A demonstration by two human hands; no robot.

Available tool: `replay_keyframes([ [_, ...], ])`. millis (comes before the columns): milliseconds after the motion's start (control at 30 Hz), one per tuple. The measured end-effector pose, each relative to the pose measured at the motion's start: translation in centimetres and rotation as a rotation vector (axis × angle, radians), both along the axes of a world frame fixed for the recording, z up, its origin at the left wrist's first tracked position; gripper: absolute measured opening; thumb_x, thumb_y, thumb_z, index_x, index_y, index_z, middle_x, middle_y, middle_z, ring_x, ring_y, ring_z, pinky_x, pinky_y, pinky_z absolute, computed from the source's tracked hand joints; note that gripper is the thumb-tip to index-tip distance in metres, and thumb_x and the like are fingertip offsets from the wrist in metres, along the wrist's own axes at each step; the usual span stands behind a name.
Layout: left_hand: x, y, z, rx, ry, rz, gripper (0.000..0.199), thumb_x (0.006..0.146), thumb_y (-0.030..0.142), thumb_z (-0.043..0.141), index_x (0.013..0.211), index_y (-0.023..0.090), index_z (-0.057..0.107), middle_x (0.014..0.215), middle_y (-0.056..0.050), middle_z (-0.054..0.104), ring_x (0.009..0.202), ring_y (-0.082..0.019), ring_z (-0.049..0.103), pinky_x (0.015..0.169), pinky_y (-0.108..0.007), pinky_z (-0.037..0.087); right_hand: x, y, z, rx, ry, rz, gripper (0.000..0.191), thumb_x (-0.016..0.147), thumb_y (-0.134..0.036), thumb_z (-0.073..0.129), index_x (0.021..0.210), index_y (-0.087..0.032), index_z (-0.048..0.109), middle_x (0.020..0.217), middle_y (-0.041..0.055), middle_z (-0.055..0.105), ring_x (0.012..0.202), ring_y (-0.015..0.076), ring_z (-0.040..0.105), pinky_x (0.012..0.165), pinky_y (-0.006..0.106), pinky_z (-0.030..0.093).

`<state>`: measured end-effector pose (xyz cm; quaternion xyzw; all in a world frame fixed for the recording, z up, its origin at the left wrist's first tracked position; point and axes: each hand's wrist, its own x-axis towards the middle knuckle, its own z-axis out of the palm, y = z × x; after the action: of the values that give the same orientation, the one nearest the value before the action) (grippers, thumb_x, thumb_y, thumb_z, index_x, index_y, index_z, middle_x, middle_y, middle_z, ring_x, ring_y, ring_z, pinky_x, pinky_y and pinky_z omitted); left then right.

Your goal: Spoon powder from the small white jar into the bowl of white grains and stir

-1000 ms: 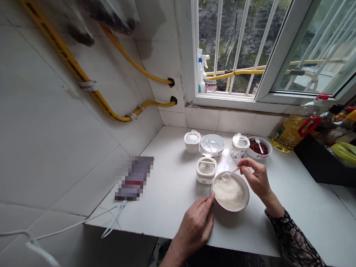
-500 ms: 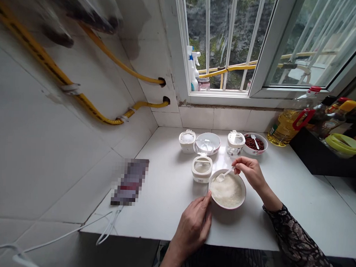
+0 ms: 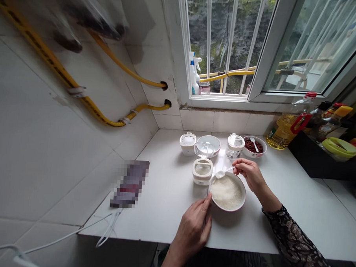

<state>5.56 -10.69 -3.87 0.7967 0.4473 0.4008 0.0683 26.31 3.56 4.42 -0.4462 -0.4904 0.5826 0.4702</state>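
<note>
My right hand [image 3: 248, 173] pinches the handle of a small white plastic spoon [image 3: 220, 174]. The spoon's head is over the far left rim of a bowl [image 3: 242, 203] full of pale white grains or powder. At the bowl's near left side, the fingertips of my left hand [image 3: 194, 221] hold the rim. Just left of the bowl stands a square jar [image 3: 202, 178] with a cream rim and its clear lid tipped back. What the spoon carries is too small to make out.
Behind stand a jar of white stuff [image 3: 187, 143], a white bowl [image 3: 214, 145], another lidded jar [image 3: 235, 145] and a bowl of dark red beans [image 3: 254, 146] with a spoon. An oil bottle [image 3: 289, 124] and a black condiment box [image 3: 306, 159] are right. A blurred dark object [image 3: 130, 183] lies left.
The spoon has risen from the grains to the bowl's far left rim. My left hand stays at the bowl. The whole view has shifted slightly.
</note>
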Motion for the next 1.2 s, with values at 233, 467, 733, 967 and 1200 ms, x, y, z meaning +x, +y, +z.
replay_keyframes([
  [233,0.1,0.0,0.2,-0.010,-0.005,-0.002,0.074,0.095,0.009,0.044,0.161,0.016,0.014,0.120,-0.016,0.069,0.108,-0.026,0.067,0.090,-0.040,0.060,-2.3,-1.4,0.1,0.321,-0.096,-0.001,0.017,0.081,-0.035,0.067,0.087,-0.019,0.070,0.074,0.0031,0.071,0.070,0.0185,0.067,0.072,0.034,0.054],
  [467,0.1,0.1,0.1,-0.013,-0.013,-0.008,0.073,0.096,0.009,0.045,0.162,0.017,0.013,0.120,-0.016,0.068,0.107,-0.027,0.066,0.089,-0.041,0.061,-2.7,-1.7,-0.3,1.028,-0.560,0.072,0.021,0.097,-0.015,0.049,0.096,-0.022,0.069,0.085,0.0080,0.076,0.081,0.0225,0.066,0.078,0.039,0.053],
  [733,0.0,0.0,0.2,0.003,-0.001,0.004,0.073,0.096,0.009,0.045,0.161,0.017,0.014,0.121,-0.016,0.068,0.109,-0.026,0.066,0.090,-0.040,0.060,-1.1,-2.0,0.8,0.981,-0.507,-0.041,0.016,0.094,-0.014,0.052,0.092,-0.021,0.066,0.076,0.0036,0.071,0.072,0.0198,0.065,0.071,0.034,0.051],
  [967,-0.1,0.0,0.0,0.000,0.001,0.012,0.071,0.095,0.007,0.046,0.160,0.017,0.021,0.123,-0.016,0.068,0.108,-0.026,0.067,0.089,-0.038,0.060,0.3,-1.3,0.2,0.850,-0.624,-0.058,0.016,0.083,-0.013,0.053,0.077,-0.022,0.065,0.073,0.0038,0.069,0.069,0.0199,0.062,0.070,0.033,0.048],
  [1200,-0.1,-0.1,0.1,-0.001,0.016,0.013,0.073,0.094,0.006,0.045,0.161,0.018,0.017,0.119,-0.015,0.070,0.105,-0.025,0.068,0.088,-0.038,0.061,-0.3,-1.3,-0.4,0.753,-0.621,0.041,0.019,0.077,-0.012,0.052,0.073,-0.022,0.068,0.068,0.0022,0.071,0.067,0.0191,0.062,0.073,0.034,0.047],
])
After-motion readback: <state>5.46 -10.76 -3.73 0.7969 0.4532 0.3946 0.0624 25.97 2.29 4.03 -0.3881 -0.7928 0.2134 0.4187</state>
